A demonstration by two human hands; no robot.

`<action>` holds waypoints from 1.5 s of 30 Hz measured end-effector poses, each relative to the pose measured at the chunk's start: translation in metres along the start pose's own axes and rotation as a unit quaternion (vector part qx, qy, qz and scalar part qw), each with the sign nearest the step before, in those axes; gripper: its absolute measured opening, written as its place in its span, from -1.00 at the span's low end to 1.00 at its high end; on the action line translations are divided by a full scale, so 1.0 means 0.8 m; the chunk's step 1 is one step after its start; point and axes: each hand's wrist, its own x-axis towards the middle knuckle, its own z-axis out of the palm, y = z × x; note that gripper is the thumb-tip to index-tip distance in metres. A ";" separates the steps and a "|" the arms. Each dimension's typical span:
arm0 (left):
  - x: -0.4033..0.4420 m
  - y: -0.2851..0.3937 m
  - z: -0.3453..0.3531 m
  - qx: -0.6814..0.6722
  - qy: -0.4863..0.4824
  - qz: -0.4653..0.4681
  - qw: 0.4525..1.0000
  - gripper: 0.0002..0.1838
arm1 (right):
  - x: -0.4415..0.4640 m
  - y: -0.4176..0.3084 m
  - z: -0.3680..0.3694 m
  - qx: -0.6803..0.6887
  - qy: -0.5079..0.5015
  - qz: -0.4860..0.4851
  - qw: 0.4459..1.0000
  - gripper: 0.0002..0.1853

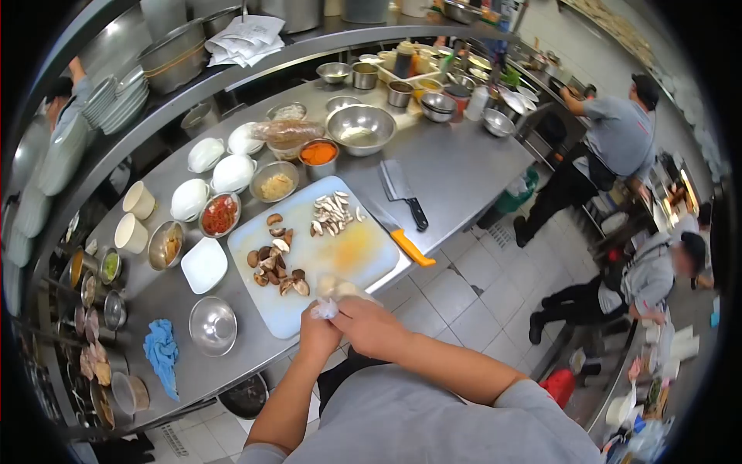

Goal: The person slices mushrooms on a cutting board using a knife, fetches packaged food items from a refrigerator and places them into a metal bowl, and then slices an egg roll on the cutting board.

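My left hand (315, 334) and my right hand (369, 326) meet at the near edge of the white cutting board (277, 315). Both are closed on the gathered neck of a clear plastic bag (326, 309). Pale, roundish pieces show blurred in the bag, and I cannot tell what they are. Brown mushroom pieces (272, 267) lie on the left of the board. Sliced pale mushrooms (332, 213) form a pile at its far side. Across the board's right edge rests a knife with a yellow handle (413, 247). Beyond it lies a cleaver (400, 189) with a black handle.
Bowls of orange slices (318, 153) and chopped red pieces (220, 213) stand behind the board. An empty steel bowl (212, 326), a white square dish (205, 265) and a blue cloth (161, 357) sit to the left. Two co-workers (618, 127) (645, 274) stand at the right.
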 end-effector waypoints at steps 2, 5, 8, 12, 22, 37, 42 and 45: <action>0.032 -0.034 0.016 -0.020 0.094 0.073 0.993 -0.69 | 0.031 0.033 -0.001 -0.001 0.023 -0.111 0.994 -0.51; 0.069 -0.020 0.013 -0.088 0.168 -0.087 0.978 -0.67 | 0.053 0.073 -0.016 -0.046 -0.008 -0.149 0.988 -0.40; 0.094 -0.022 -0.019 0.018 0.170 -0.221 0.960 -0.54 | 0.040 0.146 -0.029 -0.005 0.025 -0.066 0.997 -0.35; 0.115 0.005 -0.040 0.088 0.100 -0.300 0.945 -0.37 | 0.003 0.259 -0.034 -0.231 0.071 0.157 0.958 -0.24; 0.191 0.016 0.009 0.317 0.130 -0.167 0.924 -0.69 | -0.035 0.411 -0.094 -0.001 -0.089 0.366 0.926 -0.25; 0.291 0.069 0.122 -0.277 0.207 -0.051 0.937 -0.84 | -0.158 0.359 -0.144 0.126 0.148 0.260 0.946 -0.58; 0.253 0.032 0.168 -0.087 0.126 -0.071 0.986 -0.79 | -0.203 0.289 -0.158 0.128 0.080 0.284 0.947 -0.41; 0.243 0.021 0.163 -0.185 0.110 -0.096 0.972 -0.79 | -0.233 0.267 -0.156 0.133 -0.019 0.314 0.940 -0.33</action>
